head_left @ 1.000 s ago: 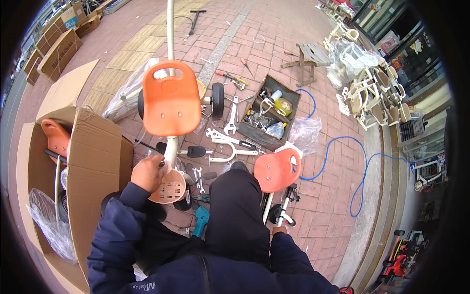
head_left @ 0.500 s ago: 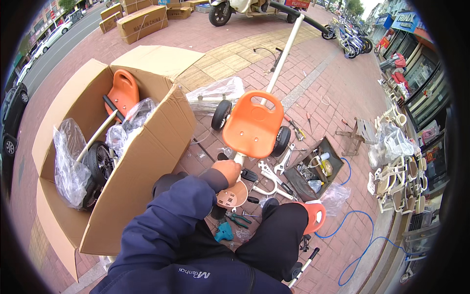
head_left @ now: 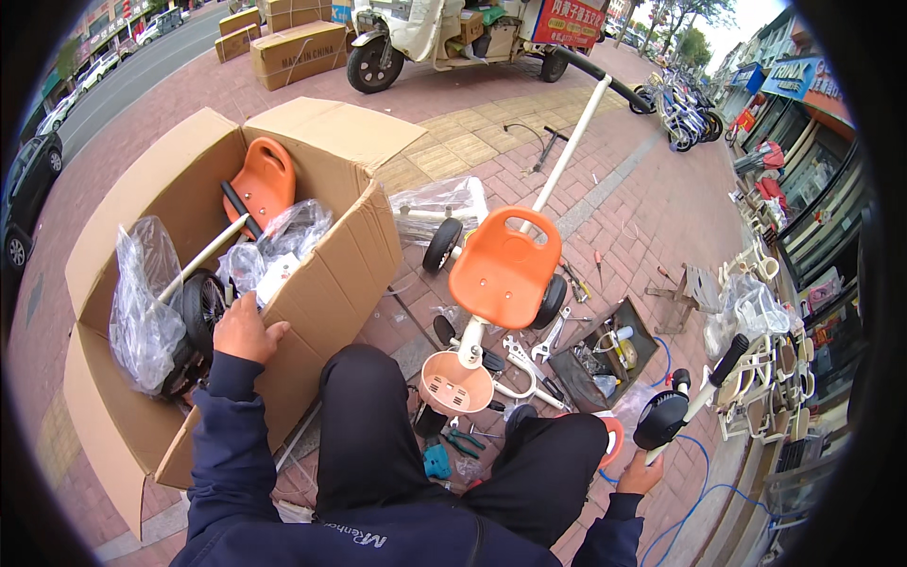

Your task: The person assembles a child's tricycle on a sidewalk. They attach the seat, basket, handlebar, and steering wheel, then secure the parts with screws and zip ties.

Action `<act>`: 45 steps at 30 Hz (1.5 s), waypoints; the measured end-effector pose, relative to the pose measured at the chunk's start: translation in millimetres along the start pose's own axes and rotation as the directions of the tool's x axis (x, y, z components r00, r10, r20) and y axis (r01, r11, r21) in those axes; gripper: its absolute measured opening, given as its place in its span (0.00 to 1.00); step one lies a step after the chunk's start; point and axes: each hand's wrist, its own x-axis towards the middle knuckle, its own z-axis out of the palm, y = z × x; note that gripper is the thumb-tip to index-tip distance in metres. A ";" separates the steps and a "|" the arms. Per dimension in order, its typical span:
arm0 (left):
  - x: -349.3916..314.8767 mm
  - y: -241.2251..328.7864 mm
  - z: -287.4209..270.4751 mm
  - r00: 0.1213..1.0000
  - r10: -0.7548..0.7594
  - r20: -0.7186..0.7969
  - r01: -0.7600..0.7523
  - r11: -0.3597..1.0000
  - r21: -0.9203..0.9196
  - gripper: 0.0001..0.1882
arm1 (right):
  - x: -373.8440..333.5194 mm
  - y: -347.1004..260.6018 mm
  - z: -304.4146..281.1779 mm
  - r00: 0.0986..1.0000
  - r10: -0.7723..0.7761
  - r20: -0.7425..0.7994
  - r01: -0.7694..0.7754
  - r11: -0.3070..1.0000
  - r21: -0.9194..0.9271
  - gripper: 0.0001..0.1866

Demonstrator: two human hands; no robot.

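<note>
My left hand (head_left: pixel 248 331) grips the near edge of an open cardboard box (head_left: pixel 326 283), thumb outside and fingertips partly hidden inside. In the box lie an orange seat (head_left: pixel 267 180), a black spoked wheel (head_left: pixel 201 307) and clear plastic wrap (head_left: pixel 142 302). My right hand (head_left: pixel 642 475), low on the right, is closed round the white tube of a handlebar (head_left: pixel 697 402), which has black grips and a round black part. Before my knees stands a child's tricycle with an orange seat (head_left: pixel 503 269), black rear wheels, a white push pole (head_left: pixel 570 146) and a peach basket (head_left: pixel 455 383).
A metal toolbox (head_left: pixel 605 354) sits right of the tricycle, wrenches (head_left: pixel 551 335) beside it. Green-handled pliers (head_left: pixel 463 442) and a teal power tool (head_left: pixel 436 461) lie between my feet. A blue hose (head_left: pixel 704 472) curls at right. Sealed cartons (head_left: pixel 300 57) and a cargo three-wheeler (head_left: pixel 378 61) stand behind.
My left hand has left the tricycle's frame below its seat and moved left to the box edge. The handlebar, low by my right leg before, is now raised in my right hand.
</note>
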 end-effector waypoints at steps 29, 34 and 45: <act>6.2 144.2 3.6 0.854 0.508 -0.114 -0.482 0.689 -0.541 0.30 | 6.0 -196.8 209.5 0.340 -0.171 0.925 -0.572 0.743 0.347 0.15; 35.8 218.0 66.1 0.762 0.628 -0.158 -0.602 0.597 -0.530 0.38 | 1.7 -184.6 220.1 0.156 -0.104 0.982 -0.759 0.624 0.187 0.17; 58.1 230.0 89.5 0.439 0.772 0.459 -0.401 0.626 -0.669 0.23 | 15.6 -186.7 205.4 -0.033 -0.021 0.999 -0.782 0.623 -0.012 0.21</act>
